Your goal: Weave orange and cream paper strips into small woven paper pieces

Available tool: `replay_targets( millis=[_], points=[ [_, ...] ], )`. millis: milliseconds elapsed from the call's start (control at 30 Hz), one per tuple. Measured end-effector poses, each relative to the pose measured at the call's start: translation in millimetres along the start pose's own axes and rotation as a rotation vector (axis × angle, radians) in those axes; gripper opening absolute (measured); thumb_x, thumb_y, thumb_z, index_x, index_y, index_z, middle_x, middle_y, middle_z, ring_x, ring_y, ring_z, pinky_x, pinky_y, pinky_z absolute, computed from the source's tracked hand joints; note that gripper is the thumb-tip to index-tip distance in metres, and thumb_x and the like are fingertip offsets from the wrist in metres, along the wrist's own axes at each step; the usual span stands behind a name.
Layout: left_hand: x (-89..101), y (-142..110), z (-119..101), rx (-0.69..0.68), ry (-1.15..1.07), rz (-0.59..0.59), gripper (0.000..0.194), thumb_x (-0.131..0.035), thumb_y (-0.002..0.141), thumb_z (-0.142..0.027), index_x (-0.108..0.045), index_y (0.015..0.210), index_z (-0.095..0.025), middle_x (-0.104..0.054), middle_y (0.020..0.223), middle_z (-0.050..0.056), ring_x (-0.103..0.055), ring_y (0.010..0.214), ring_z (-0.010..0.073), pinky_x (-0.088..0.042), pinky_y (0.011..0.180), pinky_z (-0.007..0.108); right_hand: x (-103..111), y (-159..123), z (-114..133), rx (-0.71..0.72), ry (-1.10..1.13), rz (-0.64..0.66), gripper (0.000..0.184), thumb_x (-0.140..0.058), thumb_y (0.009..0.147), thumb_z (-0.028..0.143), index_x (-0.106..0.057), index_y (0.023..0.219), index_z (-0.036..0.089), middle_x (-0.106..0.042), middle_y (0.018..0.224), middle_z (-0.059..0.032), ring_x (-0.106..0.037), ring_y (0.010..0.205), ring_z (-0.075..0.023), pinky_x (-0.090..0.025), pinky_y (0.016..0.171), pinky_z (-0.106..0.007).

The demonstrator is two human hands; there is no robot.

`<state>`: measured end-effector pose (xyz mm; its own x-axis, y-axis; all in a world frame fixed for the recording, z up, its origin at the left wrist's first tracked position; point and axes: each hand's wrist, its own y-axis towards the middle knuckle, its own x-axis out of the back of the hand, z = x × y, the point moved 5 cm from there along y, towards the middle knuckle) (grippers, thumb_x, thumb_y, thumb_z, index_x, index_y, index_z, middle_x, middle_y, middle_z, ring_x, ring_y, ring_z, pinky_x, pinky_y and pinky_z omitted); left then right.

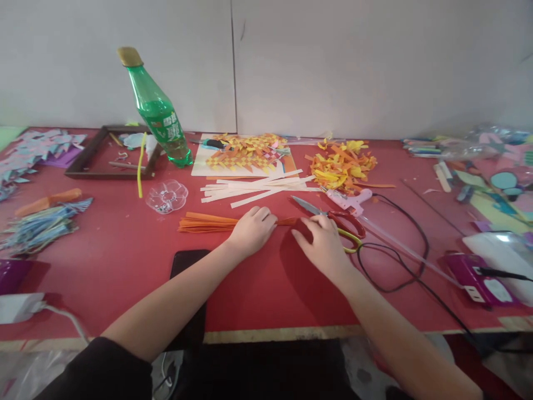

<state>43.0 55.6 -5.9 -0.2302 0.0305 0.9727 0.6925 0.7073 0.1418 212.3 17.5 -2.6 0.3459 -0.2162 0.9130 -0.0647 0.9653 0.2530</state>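
Note:
A bundle of thin orange paper strips [206, 222] lies on the red table, fanned out at its left end. My left hand [254, 229] is closed over the middle of the bundle, fingers curled down on it. To the right, a narrow stretch of the strips [286, 221] shows between my hands. My right hand [325, 244] has its thumb apart from the fingers, and its fingertips meet the right end of the strips. Scissors [306, 205] with red and yellow handles lie just behind and partly under my right hand. White paper strips [250, 189] are piled behind the bundle.
A green bottle [164, 125] stands at back left beside a brown frame [100, 176] and a clear flower-shaped dish [177, 191]. A pink glue gun [352, 203], its cord [425, 239] and a heap of yellow-orange scraps [343, 164] lie right. A black phone [189, 258] sits under my left forearm.

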Motion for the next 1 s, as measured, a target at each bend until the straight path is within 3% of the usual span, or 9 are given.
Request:
replay_targets(
  millis=[133, 267, 1000],
  points=[
    [-0.5, -1, -1, -0.006, 0.000, -0.015, 0.033, -0.029, 0.100, -0.024, -0.061, 0.098, -0.016, -0.061, 0.096, 0.010, -0.054, 0.090, 0.0224, -0.044, 0.086, 0.037, -1, -15, 13, -0.014, -0.126, -0.051, 0.051, -0.046, 0.091, 0.049, -0.060, 0.125, 0.014, -0.048, 0.124, -0.0192, -0.044, 0.113, -0.0363, -0.039, 0.096, -0.055],
    [0.6, -1, 0, -0.003, 0.000, -0.030, 0.031, -0.030, 0.100, -0.023, -0.061, 0.099, -0.017, -0.060, 0.095, 0.010, -0.054, 0.089, 0.0221, -0.044, 0.085, 0.037, -5, -16, 14, -0.044, -0.126, -0.001, 0.051, -0.045, 0.092, 0.050, -0.059, 0.129, 0.018, -0.043, 0.130, -0.0171, -0.041, 0.119, -0.0367, -0.039, 0.097, -0.055],
    [1.2, -1, -1, 0.017, -0.017, 0.002, 0.030, -0.031, 0.099, -0.026, -0.059, 0.105, -0.015, -0.060, 0.101, 0.011, -0.053, 0.095, 0.0240, -0.042, 0.087, 0.038, -6, -17, 17, -0.061, -0.105, 0.062, 0.050, -0.050, 0.089, 0.048, -0.059, 0.128, 0.017, -0.042, 0.136, -0.0171, -0.039, 0.121, -0.0401, -0.039, 0.096, -0.058]
  ],
)
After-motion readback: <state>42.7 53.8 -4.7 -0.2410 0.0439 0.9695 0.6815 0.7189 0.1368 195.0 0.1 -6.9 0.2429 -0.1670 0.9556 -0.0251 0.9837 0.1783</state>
